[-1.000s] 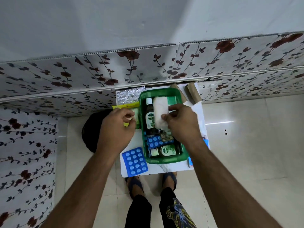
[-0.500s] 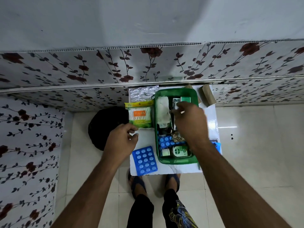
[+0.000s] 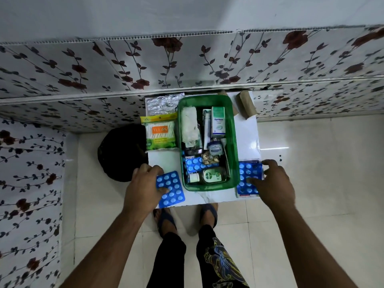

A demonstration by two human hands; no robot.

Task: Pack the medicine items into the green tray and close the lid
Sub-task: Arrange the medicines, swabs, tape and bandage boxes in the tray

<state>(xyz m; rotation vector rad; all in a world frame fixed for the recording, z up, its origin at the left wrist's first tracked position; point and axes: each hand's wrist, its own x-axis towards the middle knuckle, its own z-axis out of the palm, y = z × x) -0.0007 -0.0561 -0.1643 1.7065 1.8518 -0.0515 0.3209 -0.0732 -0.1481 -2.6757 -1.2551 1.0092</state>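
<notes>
The green tray (image 3: 234, 142) stands open in the middle of the small white table (image 3: 247, 138). It holds a white gauze roll (image 3: 189, 125), an Optibex box (image 3: 218, 121), a small jar (image 3: 215, 149), a blue blister pack (image 3: 194, 164) and a Dettol bottle (image 3: 212, 175). My left hand (image 3: 143, 188) closes over another blue blister pack (image 3: 172, 192) at the table's front left, thumb on top. My right hand (image 3: 274, 183), fingers spread, rests its thumb on a third blue blister pack (image 3: 247, 173) right of the tray.
A Tulips cotton swab pack (image 3: 159, 134) and a silver foil strip (image 3: 164, 104) lie left of the tray. Two brown cardboard rolls (image 3: 246, 107) sit at the back right. A black round object (image 3: 122, 152) stands on the floor left of the table. The wall is close behind.
My right hand left the tray, with the gauze roll lying inside, and came down to the right blister pack. My left hand dropped from the swab pack onto the left blister pack.
</notes>
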